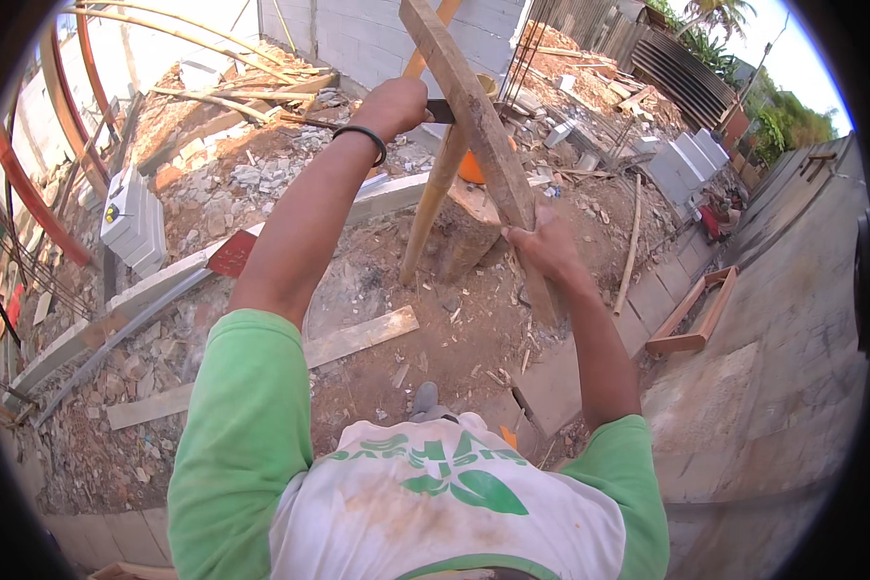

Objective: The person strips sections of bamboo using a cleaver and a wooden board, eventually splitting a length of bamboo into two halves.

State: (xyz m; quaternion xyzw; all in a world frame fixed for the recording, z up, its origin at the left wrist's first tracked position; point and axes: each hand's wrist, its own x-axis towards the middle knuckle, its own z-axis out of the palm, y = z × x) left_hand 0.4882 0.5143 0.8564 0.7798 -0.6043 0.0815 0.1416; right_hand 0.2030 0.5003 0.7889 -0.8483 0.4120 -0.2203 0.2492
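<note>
A long wooden plank (474, 106) stands tilted in front of me, its upper end leaning left. My right hand (546, 242) is closed around its lower part, thumb across the near face. My left hand (396, 104), with a black band at the wrist, is closed in a fist beside the plank's upper part. From that fist a flat dark blade (440, 110) reaches to the plank's left edge; the tool's handle is hidden in my fingers. Just behind the plank a round wooden pole (427, 208) slants to the ground, and an orange object (472, 167) shows partly.
A loose board (358, 338) lies on the rubble-strewn dirt. Stacked grey blocks (133, 224) stand left, more blocks (684, 164) at the far right. A low concrete edge (155, 295) crosses the left side. A wooden frame (696, 314) rests on the paving at right.
</note>
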